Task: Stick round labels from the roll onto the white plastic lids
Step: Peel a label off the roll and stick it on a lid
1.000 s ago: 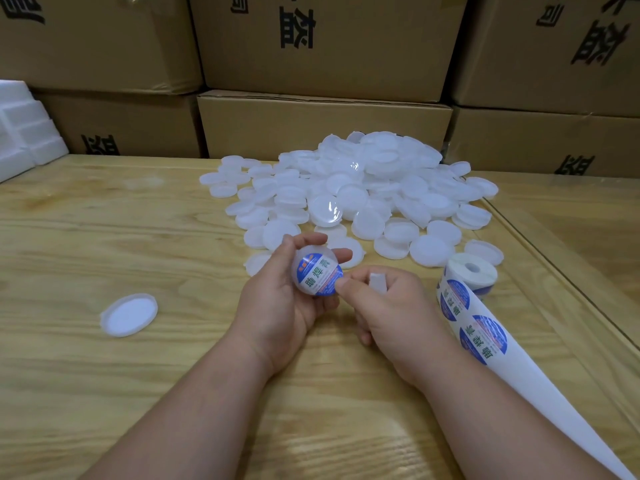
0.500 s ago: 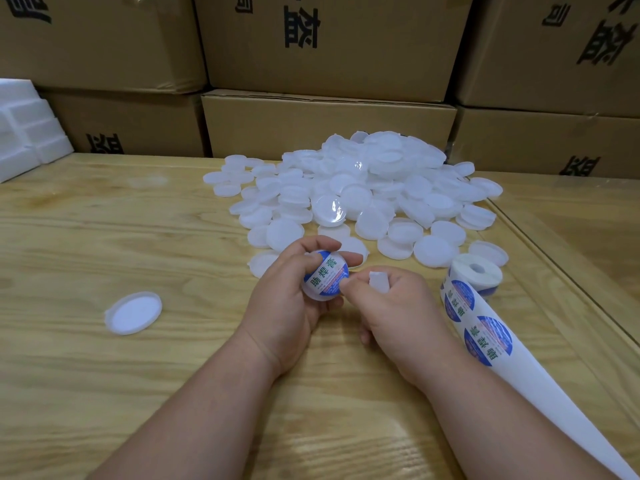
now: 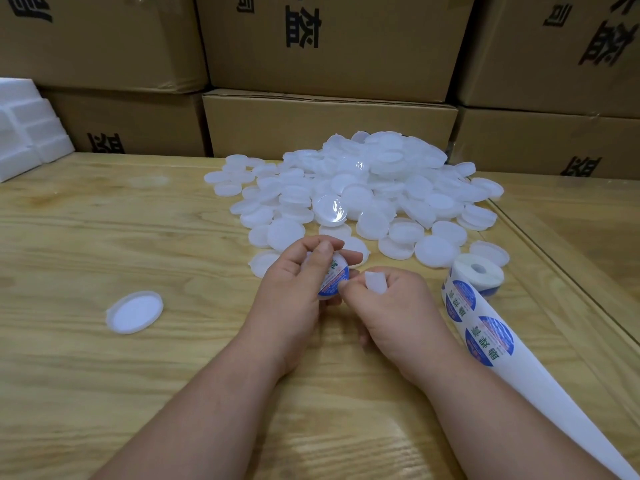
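White plastic lids (image 3: pixel 349 188) lie heaped on the table (image 3: pixel 104 237), against the cardboard boxes (image 3: pixel 325 123). Just in front of the heap, the left hand (image 3: pixel 291 292) grips one tilted lid (image 3: pixel 334 278) bearing a blue round label. The right hand (image 3: pixel 391 306), touching that lid's edge, is curled round a small white piece (image 3: pixel 374 282). Right of the heap's near edge stands the label roll (image 3: pixel 479 273), its strip (image 3: pixel 491 337) trailing toward the viewer. Well left of the heap lies a single lid (image 3: pixel 135 311).

Wooden table (image 3: pixel 86 237): lid pile (image 3: pixel 363 195) centre-back, label roll (image 3: pixel 479 273) right of it (strip unrolled), lone lid (image 3: pixel 135 311) left, probably foam blocks (image 3: pixel 24 133) far left.
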The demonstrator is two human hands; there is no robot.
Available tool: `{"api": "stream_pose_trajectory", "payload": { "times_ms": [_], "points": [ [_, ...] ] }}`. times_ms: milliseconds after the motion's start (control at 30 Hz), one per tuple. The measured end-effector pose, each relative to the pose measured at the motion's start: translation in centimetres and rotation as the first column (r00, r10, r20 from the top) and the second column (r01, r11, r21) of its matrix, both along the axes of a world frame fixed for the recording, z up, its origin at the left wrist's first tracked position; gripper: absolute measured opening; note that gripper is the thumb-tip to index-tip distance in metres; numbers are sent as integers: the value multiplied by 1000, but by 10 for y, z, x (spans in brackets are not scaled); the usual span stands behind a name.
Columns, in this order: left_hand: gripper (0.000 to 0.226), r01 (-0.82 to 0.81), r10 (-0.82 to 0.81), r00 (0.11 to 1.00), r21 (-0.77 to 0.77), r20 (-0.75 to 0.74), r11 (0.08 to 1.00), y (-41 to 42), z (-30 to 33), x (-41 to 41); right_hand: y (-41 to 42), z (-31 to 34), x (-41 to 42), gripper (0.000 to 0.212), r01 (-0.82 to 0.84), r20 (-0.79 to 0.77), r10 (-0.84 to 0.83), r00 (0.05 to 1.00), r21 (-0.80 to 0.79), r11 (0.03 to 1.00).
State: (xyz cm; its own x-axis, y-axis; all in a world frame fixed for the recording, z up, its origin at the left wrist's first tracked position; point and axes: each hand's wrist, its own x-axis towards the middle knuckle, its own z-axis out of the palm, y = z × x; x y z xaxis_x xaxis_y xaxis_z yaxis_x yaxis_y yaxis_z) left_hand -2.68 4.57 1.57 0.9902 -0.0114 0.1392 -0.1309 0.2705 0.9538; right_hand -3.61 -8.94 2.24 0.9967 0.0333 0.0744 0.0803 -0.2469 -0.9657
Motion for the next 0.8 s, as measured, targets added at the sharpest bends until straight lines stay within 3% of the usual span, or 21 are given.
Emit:
{"api": "stream_pose_trajectory", "payload": {
  "times_ms": [133,300,433,567,700,800],
  "points": [
    [21,-53,52,999,96,9,994,-1,-3,-1,1,-1,-1,50,7,32,-8,999,26,1000],
    [40,-114,114,993,140,11,983,1,-4,0,1,0,3,63,81,-78,-56,995,381,921],
    [50,-74,77,997,165,-10,984,2,-5,-1,-1,0,4,66,86,-63,-64,996,474,876],
    [48,7,2,997,112,-74,994,2,-1,-5,-1,-1,-2,73,46,-33,-35,999,444,895],
    [31,3,-20,985,-103,-169,995,3,5,-11,0,-5,-5,50,103,-18,-103,995,320,942],
    [30,-97,106,984,73,-140,993,1,4,-18,-1,-11,-11,31,114,64,-125,990,151,982]
  ]
}}
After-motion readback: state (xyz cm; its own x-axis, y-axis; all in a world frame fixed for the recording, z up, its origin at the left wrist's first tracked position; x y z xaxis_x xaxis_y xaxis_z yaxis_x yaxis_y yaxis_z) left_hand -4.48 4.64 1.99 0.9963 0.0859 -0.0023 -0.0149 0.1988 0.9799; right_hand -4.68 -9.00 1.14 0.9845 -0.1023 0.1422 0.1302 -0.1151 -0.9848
